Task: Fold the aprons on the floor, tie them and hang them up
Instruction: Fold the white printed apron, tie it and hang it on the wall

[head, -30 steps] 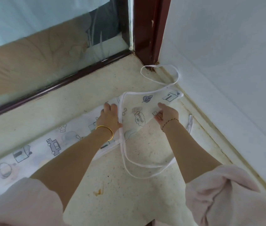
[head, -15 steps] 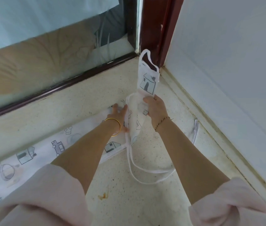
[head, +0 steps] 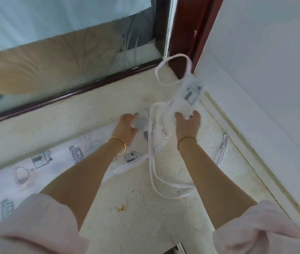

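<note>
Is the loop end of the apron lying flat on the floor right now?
No, the right hand grips the apron and holds that end raised off the floor.

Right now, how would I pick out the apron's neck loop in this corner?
Find the red door post where glass meets white wall. At its foot, the right hand holds up the apron, topped by the neck loop. Unlike the tie straps lying on the floor, it hangs in the air.

Domestic interior, seen at a floor-level corner. Speckled, stained floor [head: 145, 226]; on the far side, a glass pane [head: 53, 52] with a frosted plant motif, set in a dark red frame [head: 184, 33], with fabric behind it. At right, a plain white wall [head: 265, 70].
</note>
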### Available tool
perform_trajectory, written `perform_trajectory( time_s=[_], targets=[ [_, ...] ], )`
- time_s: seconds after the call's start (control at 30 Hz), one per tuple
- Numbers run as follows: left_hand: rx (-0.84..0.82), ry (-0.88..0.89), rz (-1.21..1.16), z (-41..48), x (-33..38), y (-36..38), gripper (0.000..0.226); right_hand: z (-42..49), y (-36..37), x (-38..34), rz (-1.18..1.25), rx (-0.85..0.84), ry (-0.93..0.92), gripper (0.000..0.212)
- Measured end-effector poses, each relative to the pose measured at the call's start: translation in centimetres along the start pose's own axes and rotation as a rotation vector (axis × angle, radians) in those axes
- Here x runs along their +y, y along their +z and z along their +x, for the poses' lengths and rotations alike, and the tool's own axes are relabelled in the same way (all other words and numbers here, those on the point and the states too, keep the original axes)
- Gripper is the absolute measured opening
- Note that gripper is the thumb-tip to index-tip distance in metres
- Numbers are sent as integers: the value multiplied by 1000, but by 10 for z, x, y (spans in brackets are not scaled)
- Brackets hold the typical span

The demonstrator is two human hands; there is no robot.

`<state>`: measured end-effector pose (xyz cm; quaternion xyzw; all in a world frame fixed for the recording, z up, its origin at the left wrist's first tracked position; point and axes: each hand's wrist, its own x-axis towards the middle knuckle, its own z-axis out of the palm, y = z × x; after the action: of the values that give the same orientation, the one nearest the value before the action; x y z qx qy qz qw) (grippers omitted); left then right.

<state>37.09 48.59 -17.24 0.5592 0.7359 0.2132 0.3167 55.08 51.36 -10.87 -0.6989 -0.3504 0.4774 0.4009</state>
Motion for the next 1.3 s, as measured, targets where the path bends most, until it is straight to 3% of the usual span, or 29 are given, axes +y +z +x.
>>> perform_trajectory(
  time_s=[0.07,0.13,0.23,0.37,0.47,0.57,0.7,0.83,0.97,1.07,1.17,1.3],
  targets=[
    [88,-42,29,-12,-15,-20,37,-12,-1,14,-225,262,-63,64],
    [140,-105,91,-26,-38,-39,37,-35,10,26,-306,279,-198,60],
    [177,-167,233,-53,-74,-63,41,-73,42,47,-500,-27,-295,55],
    [45,-183,600,-92,-117,-91,49,-127,79,76,-1056,-532,-382,39],
    [18,-294,696,-115,-149,-111,52,-163,101,95,-1265,-597,-468,32],
    [-65,-300,733,-132,-173,-128,59,-180,120,106,-1438,-498,-506,41],
    [-126,-127,920,-148,-189,-138,71,-170,133,117,-1542,-372,-559,49],
    [-144,-37,793,-159,-185,-133,58,-141,128,109,-1603,-349,-525,56],
    [-111,-30,846,-169,-192,-131,53,-131,118,100,-1680,-305,-442,59],
    [-53,-101,720,-183,-208,-138,46,-160,123,103,-1677,-220,-641,42],
    [64,-229,621,-201,-228,-149,46,-202,144,113,-1486,-376,-949,21],
    [50,-476,623,-227,-253,-169,45,-250,169,134,-1416,-626,-1010,24]
  ],
)
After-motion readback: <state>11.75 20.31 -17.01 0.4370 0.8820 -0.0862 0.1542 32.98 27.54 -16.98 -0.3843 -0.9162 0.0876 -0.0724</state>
